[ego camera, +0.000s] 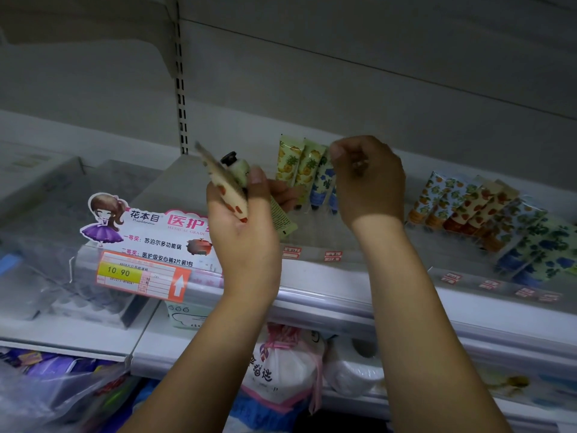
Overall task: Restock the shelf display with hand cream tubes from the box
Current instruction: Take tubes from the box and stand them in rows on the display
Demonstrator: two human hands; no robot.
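Though dim light and blur soften much of it, the white shelf [327,292] runs across the view behind a clear front rail, its right end cut off by the frame. On it at the right, a leaning row of hand cream tubes [468,210] in orange, strawberry and blue-flower prints overlaps so closely that a count is hard. A cartoon-girl promotion sign [150,232] and a yellow price label [125,271] hang on the rail at left. Below, a white drawstring bag [281,370] sits partly hidden by the forearms. The left hand [243,226] has its grip wrapped round a bundle of tubes [229,195], one strawberry-printed, one black-capped, each partly covering the other. The right hand [368,182], seen from the back, has its grip pinching the top edge of a blue-flowered tube [323,182], which stands on the shelf just beside two pineapple tubes [296,164].
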